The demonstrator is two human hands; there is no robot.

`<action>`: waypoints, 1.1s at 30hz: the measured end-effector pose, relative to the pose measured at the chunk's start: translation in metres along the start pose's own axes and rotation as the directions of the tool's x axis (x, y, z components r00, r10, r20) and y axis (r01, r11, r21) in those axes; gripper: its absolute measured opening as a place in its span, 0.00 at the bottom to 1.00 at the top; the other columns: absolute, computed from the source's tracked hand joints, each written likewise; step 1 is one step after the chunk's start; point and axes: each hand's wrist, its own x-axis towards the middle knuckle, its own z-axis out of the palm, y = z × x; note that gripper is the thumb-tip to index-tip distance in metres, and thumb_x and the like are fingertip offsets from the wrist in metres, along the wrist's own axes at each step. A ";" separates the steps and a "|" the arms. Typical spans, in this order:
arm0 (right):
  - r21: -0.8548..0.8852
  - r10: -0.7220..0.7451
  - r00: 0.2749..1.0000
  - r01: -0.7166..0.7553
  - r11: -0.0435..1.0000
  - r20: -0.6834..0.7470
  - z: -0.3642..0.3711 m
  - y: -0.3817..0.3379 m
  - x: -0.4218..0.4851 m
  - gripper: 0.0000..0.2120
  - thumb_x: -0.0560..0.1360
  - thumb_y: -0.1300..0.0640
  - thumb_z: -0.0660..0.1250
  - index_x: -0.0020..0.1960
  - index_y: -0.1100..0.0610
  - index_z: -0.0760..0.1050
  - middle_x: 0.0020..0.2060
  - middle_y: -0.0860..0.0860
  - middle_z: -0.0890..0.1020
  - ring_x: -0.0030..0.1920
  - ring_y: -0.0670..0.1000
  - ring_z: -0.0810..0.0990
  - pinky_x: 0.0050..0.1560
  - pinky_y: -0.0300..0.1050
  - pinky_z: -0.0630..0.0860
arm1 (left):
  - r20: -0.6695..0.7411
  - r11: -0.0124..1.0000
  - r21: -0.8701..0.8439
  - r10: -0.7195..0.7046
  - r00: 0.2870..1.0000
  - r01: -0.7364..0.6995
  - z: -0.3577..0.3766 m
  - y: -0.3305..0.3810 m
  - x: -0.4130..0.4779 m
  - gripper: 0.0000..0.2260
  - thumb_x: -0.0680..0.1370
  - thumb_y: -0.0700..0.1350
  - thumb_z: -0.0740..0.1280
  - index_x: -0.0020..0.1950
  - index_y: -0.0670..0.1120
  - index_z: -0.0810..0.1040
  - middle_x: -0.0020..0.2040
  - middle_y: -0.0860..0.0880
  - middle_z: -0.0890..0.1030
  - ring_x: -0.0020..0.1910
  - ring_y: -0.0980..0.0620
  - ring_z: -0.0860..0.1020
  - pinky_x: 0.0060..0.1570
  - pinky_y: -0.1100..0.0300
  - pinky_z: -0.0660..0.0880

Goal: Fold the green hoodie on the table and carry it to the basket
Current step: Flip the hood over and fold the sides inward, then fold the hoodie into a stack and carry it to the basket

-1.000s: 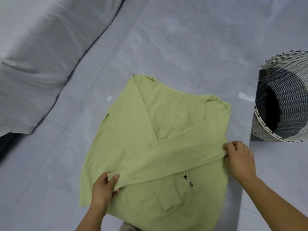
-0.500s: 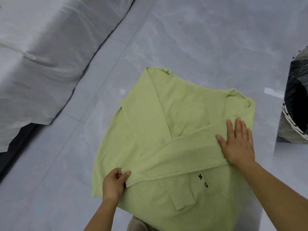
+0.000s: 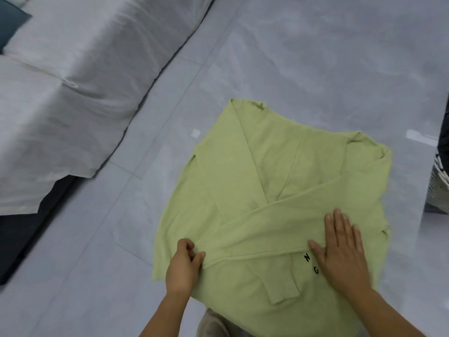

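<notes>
The light green hoodie [image 3: 286,190] lies flat on a grey marbled surface [image 3: 315,57], both sleeves folded across its body in a cross. Black letters N and G show near its lower right. My left hand [image 3: 185,266] pinches the cuff end of the upper sleeve at the garment's lower left. My right hand [image 3: 342,249] rests flat, fingers spread, on the same sleeve near the letters. Only a sliver of the woven white basket [image 3: 439,188] shows at the right edge.
A sofa with a pale grey cover [image 3: 73,93] runs along the left side, with a dark base [image 3: 21,234] below it. A blue cushion corner [image 3: 9,23] sits at the top left. Beige cloth, probably my knee [image 3: 213,324], shows at the bottom edge.
My right hand slid left along the sleeve from the hoodie's right edge to the printed letters, flattening out. The view shifted so the basket is nearly out of frame. My left hand kept its pinch.
</notes>
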 end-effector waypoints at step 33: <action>-0.529 -0.403 0.858 0.514 0.675 0.318 -0.111 -0.280 0.291 0.14 0.77 0.61 0.55 0.62 0.59 0.71 0.59 0.58 0.70 0.62 0.58 0.67 0.53 0.47 0.69 | 0.162 0.926 -0.376 0.093 0.982 -0.025 -0.086 -0.041 0.054 0.09 0.68 0.44 0.72 0.40 0.53 0.72 0.33 0.58 0.78 0.31 0.65 0.73 0.34 0.69 0.69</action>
